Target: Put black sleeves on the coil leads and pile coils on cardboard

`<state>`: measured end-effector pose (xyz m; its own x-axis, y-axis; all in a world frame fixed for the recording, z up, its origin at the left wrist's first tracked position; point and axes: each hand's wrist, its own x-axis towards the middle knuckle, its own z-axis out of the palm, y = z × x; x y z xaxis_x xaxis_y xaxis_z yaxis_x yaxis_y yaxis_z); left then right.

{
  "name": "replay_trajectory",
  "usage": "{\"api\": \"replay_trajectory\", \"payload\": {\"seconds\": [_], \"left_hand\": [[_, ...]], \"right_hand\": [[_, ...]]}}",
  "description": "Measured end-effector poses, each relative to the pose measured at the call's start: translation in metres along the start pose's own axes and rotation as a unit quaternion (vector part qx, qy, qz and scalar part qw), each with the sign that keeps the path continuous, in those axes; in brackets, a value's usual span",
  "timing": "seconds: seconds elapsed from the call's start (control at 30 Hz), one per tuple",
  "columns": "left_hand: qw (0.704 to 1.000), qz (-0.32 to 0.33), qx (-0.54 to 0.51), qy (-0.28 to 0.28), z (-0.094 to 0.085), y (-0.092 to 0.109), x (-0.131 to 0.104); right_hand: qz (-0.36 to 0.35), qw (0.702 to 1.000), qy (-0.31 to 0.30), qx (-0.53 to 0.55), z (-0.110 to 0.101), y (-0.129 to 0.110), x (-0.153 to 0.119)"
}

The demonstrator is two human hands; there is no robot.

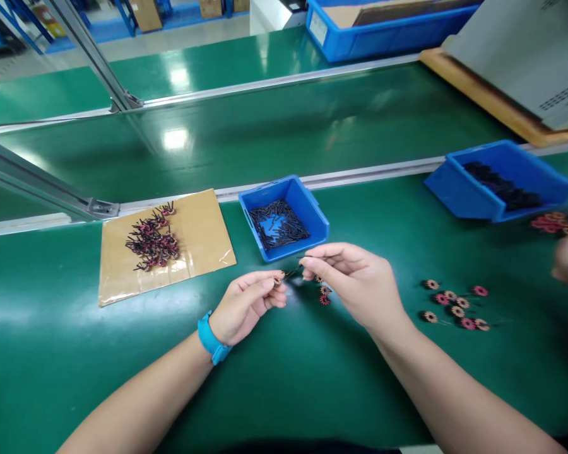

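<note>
I hold a small coppery ring (278, 281) pinched in my left hand (246, 306); its thin wires (291, 273) slant right and farther away, toward a slim dark piece (303, 257) in my right hand's (362, 280) fingertips.

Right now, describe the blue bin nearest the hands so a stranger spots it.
On the green workbench, find the brown sheet at left. Right of it sits the blue bin; unlike the rightmost bin, it shows bare floor among thin black pieces.

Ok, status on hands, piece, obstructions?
Left hand pinching small ring coil. Right hand pinched closed by its thin wire leads. Blue bin of short black tubes beyond; nothing seen blocking.
</note>
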<state>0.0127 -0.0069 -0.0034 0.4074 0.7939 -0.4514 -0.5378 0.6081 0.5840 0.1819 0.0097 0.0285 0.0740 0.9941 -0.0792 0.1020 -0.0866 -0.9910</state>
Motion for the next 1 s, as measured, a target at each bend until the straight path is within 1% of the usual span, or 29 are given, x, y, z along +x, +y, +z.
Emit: {"api": "replay_trajectory", "payload": {"seconds": [0.53,0.7,1.0], "left_hand": [[1.000,-0.001,-0.005,-0.008,0.0014,0.0006,-0.0003],[1.000,0.000,-0.006,-0.017,0.0000,0.0001,0.0000],[1.000,0.000,-0.012,-0.010,0.0014,0.0006,-0.0011]], "right_hand": [[0.025,0.999,-0.025,0.018,0.0021,-0.0006,-0.0011],[0.021,0.999,-0.020,0.020,0.0031,0.0004,-0.0012],[0.015,1.000,-0.015,0.012,0.0046,-0.0022,-0.0036]]}}
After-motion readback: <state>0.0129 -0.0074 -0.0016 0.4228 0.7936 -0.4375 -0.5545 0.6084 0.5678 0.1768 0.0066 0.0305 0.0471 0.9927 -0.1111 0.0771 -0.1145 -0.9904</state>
